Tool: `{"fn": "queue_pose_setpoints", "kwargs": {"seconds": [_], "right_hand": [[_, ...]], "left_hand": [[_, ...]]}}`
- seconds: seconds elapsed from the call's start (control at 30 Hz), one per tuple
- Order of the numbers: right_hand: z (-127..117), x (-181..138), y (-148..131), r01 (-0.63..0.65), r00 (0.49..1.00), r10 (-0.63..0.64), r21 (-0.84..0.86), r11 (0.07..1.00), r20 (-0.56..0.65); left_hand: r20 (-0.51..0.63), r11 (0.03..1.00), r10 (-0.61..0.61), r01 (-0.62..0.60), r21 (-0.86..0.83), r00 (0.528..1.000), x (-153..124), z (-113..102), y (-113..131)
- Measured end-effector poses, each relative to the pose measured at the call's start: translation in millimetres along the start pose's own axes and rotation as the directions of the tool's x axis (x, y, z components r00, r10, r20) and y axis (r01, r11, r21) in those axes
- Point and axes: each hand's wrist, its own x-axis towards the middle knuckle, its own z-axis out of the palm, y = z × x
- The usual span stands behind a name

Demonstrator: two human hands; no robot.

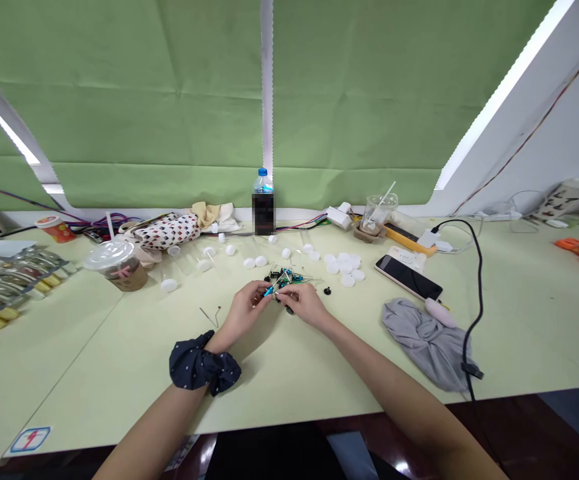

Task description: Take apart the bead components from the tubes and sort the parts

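Note:
My left hand (244, 310), with a dark dotted scrunchie (200, 363) on its wrist, pinches a small blue cylindrical part (268, 291) with thin metal on it. Close beside it, my right hand (307, 305) has its thumb and fingers pressed together at the metal end; what they grip is too small to make out. Just behind the fingertips lies a pile of small blue and black parts (289, 275) with thin metal rods. A small black round piece (327, 291) sits right of the pile. Two thin bent metal pieces (210, 316) lie left of my left hand.
White caps (344, 262) and clear tubes lie behind the pile. A bottle (263, 207) stands at the back. Lidded drink cup (124, 270) on the left; phone (409, 278), grey cloth (422, 340) and black cable (478, 293) on the right.

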Motion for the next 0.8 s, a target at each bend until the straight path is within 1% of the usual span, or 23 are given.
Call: {"fn": "queue_pose_setpoints", "kwargs": {"seconds": [0.1,0.17,0.23,0.27,0.37,0.43,0.47,0.53,0.63,0.7,0.8], "right_hand": [[-1,1,1,-0.038,0.997,0.03,-0.108,0.993,-0.076],[-1,2,0,-0.051,0.995,0.036,-0.175,0.983,-0.09],[-1,2,-2,-0.058,0.996,0.038,-0.257,0.965,-0.079],[-2,2,-2,-0.06,0.997,0.042,-0.297,0.953,-0.068],[-3,2,-4,-0.058,0.998,0.046,-0.376,0.925,-0.041],[-4,2,-3,-0.049,0.999,0.04,-0.392,0.919,-0.031],[-5,2,-2,-0.049,0.999,0.041,-0.393,0.918,-0.029],[-6,2,0,-0.057,0.998,0.047,-0.381,0.923,-0.036],[-9,3,6,-0.066,0.997,0.047,-0.344,0.937,-0.064],[-12,5,10,-0.079,0.994,0.051,-0.324,0.943,-0.092],[-19,7,16,-0.114,0.985,0.067,-0.309,0.944,-0.159]], "left_hand": [[-0.037,0.998,0.014,-0.011,0.07,0.999,2,-1,-4],[-0.043,0.998,0.009,-0.006,0.058,0.999,2,-1,-5],[-0.04,0.999,-0.034,0.033,-0.027,0.999,2,-1,-4],[-0.035,0.993,-0.075,0.072,-0.094,0.997,3,-1,-3],[0.006,0.924,-0.231,0.222,-0.311,0.973,3,-1,-2],[0.03,0.883,-0.305,0.295,-0.365,0.952,3,-1,-2],[0.025,0.885,-0.318,0.306,-0.349,0.948,3,-2,-3],[-0.027,0.926,-0.299,0.283,-0.248,0.954,3,-3,-5],[-0.116,0.975,-0.221,0.221,-0.019,0.968,4,-9,-8],[-0.141,0.964,-0.2,0.22,0.15,0.97,5,-17,-9],[-0.146,0.885,-0.202,0.245,0.396,0.968,6,-32,-8]]}}
